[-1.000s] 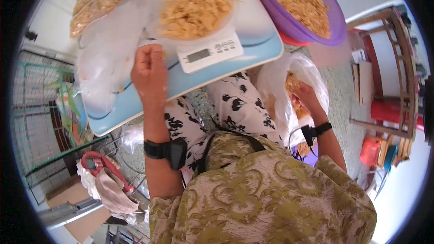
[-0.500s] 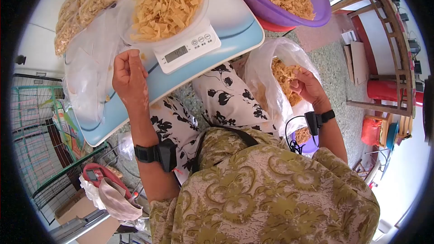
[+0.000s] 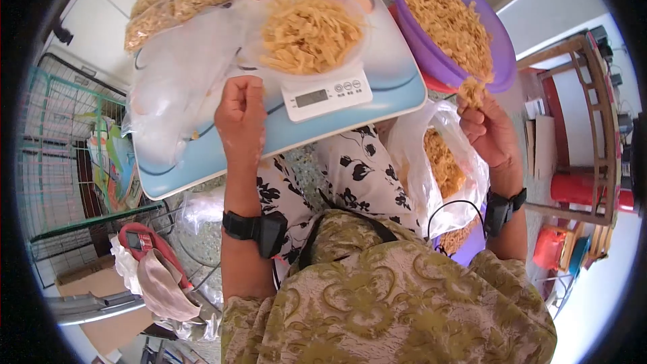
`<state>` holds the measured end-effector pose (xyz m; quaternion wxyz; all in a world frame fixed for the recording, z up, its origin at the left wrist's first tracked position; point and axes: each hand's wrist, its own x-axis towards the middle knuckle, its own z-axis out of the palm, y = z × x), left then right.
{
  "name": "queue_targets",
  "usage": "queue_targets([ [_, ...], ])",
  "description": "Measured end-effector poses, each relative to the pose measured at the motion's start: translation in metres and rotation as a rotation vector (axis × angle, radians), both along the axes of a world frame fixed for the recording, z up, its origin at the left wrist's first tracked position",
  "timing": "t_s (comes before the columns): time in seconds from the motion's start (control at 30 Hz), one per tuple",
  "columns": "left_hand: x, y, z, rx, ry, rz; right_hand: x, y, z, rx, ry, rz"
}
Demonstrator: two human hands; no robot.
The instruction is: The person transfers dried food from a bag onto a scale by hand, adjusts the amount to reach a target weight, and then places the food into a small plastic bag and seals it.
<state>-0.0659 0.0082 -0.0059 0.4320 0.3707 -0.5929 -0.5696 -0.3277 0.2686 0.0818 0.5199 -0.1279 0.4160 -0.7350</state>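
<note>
My right hand (image 3: 490, 128) pinches a small clump of dried yellowish strips (image 3: 473, 92) near the rim of a purple basin (image 3: 504, 71) heaped with similar pieces. Below it a clear plastic bag (image 3: 412, 155) hangs open, with more strips inside. My left hand (image 3: 241, 111) is curled into a fist over the table's near edge, left of a white digital scale (image 3: 354, 98); nothing shows in it. On the scale sits a translucent bowl (image 3: 360, 47) of pale, flat strips. The scale's display is too small to read.
Filled clear bags (image 3: 168, 10) lie at the back of the blue-white table (image 3: 168, 178), beside empty plastic bags (image 3: 172, 87). A second purple basin (image 3: 472, 246) stands low on the right. A wire rack (image 3: 60, 148) is on the left, a wooden frame (image 3: 600, 141) on the right.
My right hand has risen from the open plastic bag toward the purple basin, carrying a clump of strips. My left hand stays closed by the scale. The whole view has shifted.
</note>
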Motion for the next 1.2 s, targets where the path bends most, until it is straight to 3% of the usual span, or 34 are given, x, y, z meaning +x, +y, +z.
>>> queue_targets([
  [0.17, -0.002, 0.001, 0.002, -0.056, -0.035, 0.015, 0.015, -0.072, 0.055, -0.032, 0.307, 0.062],
  [0.23, -0.002, 0.001, 0.001, -0.043, -0.022, 0.008, 0.021, -0.101, 0.065, -0.017, 0.579, 0.100],
  [0.37, -0.001, 0.001, 0.000, -0.076, -0.071, 0.034, 0.029, -0.150, 0.061, -0.054, 0.701, 0.157],
  [0.43, -0.001, -0.002, -0.003, -0.043, -0.064, -0.001, 0.039, -0.168, 0.062, -0.019, 1.022, 0.182],
  [0.47, -0.001, -0.002, -0.004, -0.042, -0.064, 0.004, 0.040, -0.176, 0.060, -0.020, 1.022, 0.187],
  [0.53, -0.001, -0.002, -0.004, -0.067, -0.085, 0.005, 0.044, -0.190, 0.058, 0.037, 1.297, 0.246],
  [0.67, 0.000, 0.000, -0.001, -0.056, -0.077, -0.001, 0.056, -0.195, 0.057, 0.121, 1.469, 0.280],
  [0.73, 0.000, 0.001, 0.001, -0.055, -0.096, 0.004, 0.049, -0.199, 0.044, -0.109, 1.751, 0.050],
  [0.87, -0.002, 0.001, 0.005, -0.037, -0.125, -0.003, 0.045, -0.170, 0.054, 0.066, 1.457, 0.066],
  [0.97, -0.002, 0.002, 0.006, -0.048, -0.145, 0.015, 0.035, -0.153, 0.042, 0.056, 1.174, -0.195],
  [1.2, -0.002, 0.001, 0.003, -0.078, -0.130, 0.016, 0.020, -0.125, -0.050, 0.306, 1.056, -0.157],
])
